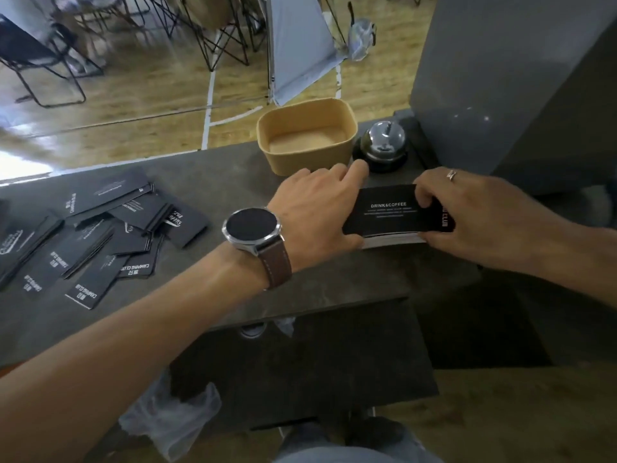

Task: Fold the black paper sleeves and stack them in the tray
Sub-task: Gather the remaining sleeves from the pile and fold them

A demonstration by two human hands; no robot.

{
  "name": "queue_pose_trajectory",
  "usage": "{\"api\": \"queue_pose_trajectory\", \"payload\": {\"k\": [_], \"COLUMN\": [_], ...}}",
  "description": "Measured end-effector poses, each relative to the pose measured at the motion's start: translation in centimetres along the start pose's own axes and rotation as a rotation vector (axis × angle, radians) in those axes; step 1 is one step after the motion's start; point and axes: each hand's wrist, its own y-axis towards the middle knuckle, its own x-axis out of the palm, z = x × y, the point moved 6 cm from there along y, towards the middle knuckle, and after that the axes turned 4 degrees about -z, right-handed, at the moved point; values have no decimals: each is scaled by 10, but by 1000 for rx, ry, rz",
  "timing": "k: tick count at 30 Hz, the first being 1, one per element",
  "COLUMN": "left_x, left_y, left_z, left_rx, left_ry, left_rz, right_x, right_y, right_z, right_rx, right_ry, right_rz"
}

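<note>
A black paper sleeve printed "DRINK&COFFEE" lies on the grey counter in front of the tan paper tray, which holds nothing. My left hand, with a watch on the wrist, holds the sleeve's left end, thumb under its edge. My right hand pinches its right end, fingers curled over the top. Several more black sleeves lie scattered on the counter at the left.
A chrome call bell stands just right of the tray, close behind my left fingertips. A tall grey box rises at the back right. The counter's front edge runs below my forearms; folding chairs stand on the wooden floor beyond.
</note>
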Motion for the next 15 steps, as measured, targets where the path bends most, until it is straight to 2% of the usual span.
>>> {"api": "queue_pose_trajectory", "payload": {"k": [6, 15], "left_x": [17, 40], "left_y": [29, 35], "left_z": [16, 14], "left_rx": [32, -13], "left_ry": [31, -30], "left_rz": [-101, -208], "right_x": [11, 33], "right_y": [1, 8], "right_z": [41, 50], "right_rx": [70, 72], "right_ry": [136, 178], "right_rz": [-132, -226]}}
